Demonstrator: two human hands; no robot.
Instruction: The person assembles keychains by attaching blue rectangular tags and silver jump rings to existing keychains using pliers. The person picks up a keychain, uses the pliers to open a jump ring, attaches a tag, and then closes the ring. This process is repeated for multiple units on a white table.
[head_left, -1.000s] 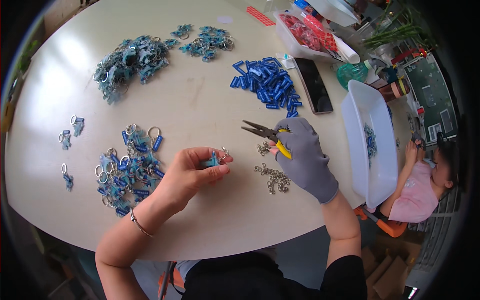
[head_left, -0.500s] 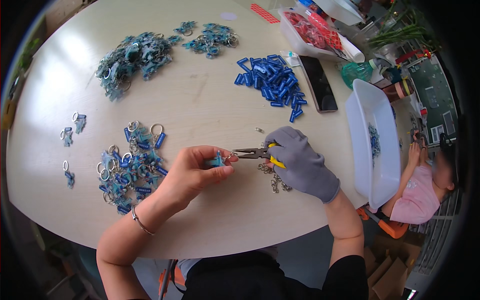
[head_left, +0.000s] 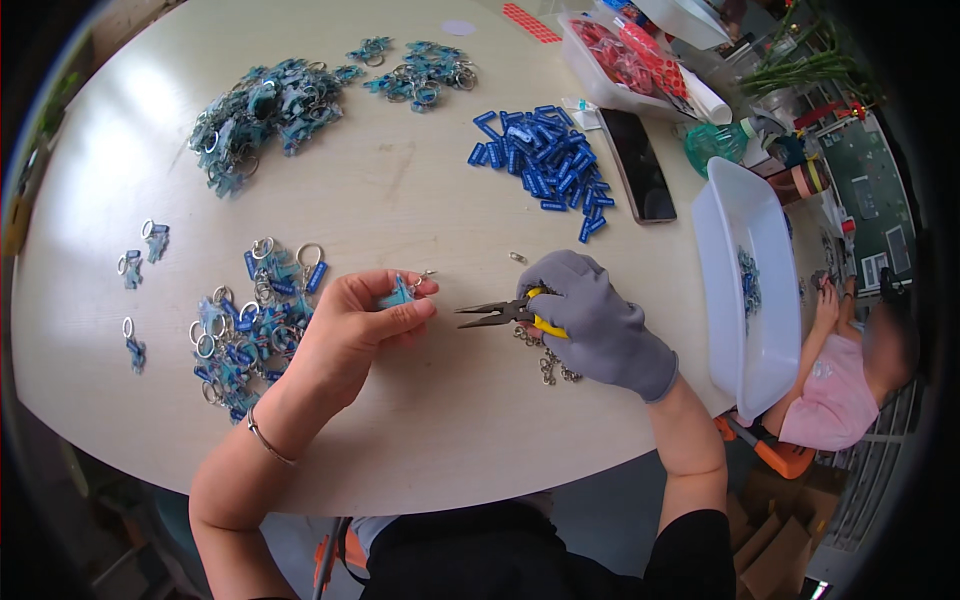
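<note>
Between its thumb and fingers, my bare left hand (head_left: 365, 318) pinches a translucent teal keychain charm (head_left: 398, 292); a small metal link sticks out past the fingertips. My gloved right hand (head_left: 590, 315) grips long-nose pliers (head_left: 495, 314) with yellow handles. Their dark jaws point left, slightly parted, with nothing between them, and are apart from the charm. Beneath the right hand lie loose metal chain links (head_left: 548, 362), and one more small metal piece (head_left: 517, 257) rests just beyond it. Left of my left hand spreads a pile of keychains (head_left: 250, 335) with rings and blue tags.
Farther back sit a heap of teal charms with rings (head_left: 265, 115) and a heap of blue tags (head_left: 545, 165). A phone (head_left: 638, 165), a white plastic bin (head_left: 720, 290) and a box of red packets (head_left: 610, 65) line the right side. A person in pink (head_left: 835, 390) sits beyond.
My left hand has drawn back to the left with the charm, away from the pliers. The pliers' jaws have parted and tilted slightly downward; the right hand has shifted a little left.
</note>
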